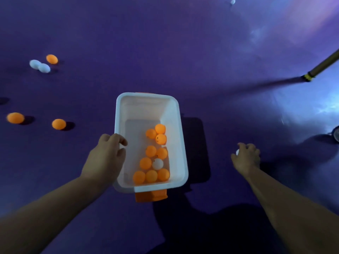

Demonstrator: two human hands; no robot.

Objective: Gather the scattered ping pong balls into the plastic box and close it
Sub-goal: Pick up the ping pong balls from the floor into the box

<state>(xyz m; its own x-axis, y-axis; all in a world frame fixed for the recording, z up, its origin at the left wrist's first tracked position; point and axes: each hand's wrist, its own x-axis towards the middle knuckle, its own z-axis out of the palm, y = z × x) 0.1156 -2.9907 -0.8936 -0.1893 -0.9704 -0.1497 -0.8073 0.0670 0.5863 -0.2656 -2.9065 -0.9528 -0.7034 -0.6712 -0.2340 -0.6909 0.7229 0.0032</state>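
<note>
The white plastic box (146,105) stands open in the middle of the purple floor, with an orange latch (151,196) at its near end. Several orange balls (150,151) and one white ball (157,164) lie inside. My left hand (106,156) rests at the box's left rim; whether it grips the rim is unclear. To the right of the box, my right hand (246,156) is curled over a white ball (237,152) on the floor. Loose on the floor at left lie two orange balls (58,124), two white balls (39,66) and another orange ball (52,59).
A single white ball (232,1) lies far away at the top. A brown pole with a yellow band (310,76) slants in from the right. A round metal object (336,133) shows at the right edge. No lid is in view.
</note>
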